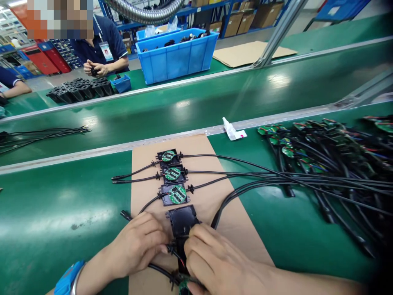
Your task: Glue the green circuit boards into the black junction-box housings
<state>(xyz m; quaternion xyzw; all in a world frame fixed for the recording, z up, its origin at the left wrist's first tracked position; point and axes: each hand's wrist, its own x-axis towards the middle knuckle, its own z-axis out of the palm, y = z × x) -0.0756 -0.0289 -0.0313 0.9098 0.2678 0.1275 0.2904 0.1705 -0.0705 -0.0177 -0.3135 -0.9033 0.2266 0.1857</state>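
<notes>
— What's hard to make out at the near end?
— The right hand (215, 260) hides much there, and a green circuit board (184, 288) beside its thumb is cut off by the bottom edge. Its fingers curl inward; I can't tell what that grip holds.
— And the left hand (139, 241)?
— Its grip pinches a thin, round black cable (170, 249), just left of the right hand.
— Farther off?
— Three rounded green boards (177, 194) on three shallow black plastic trays (165, 200), rowed on a flat brown cardboard sheet (239, 241) over the glossy green worktop (76, 196). A fourth tray (183, 217), nearer, is partly covered.
— Far right?
— Tangled black cables and green boards (334, 155), too jumbled to count.
</notes>
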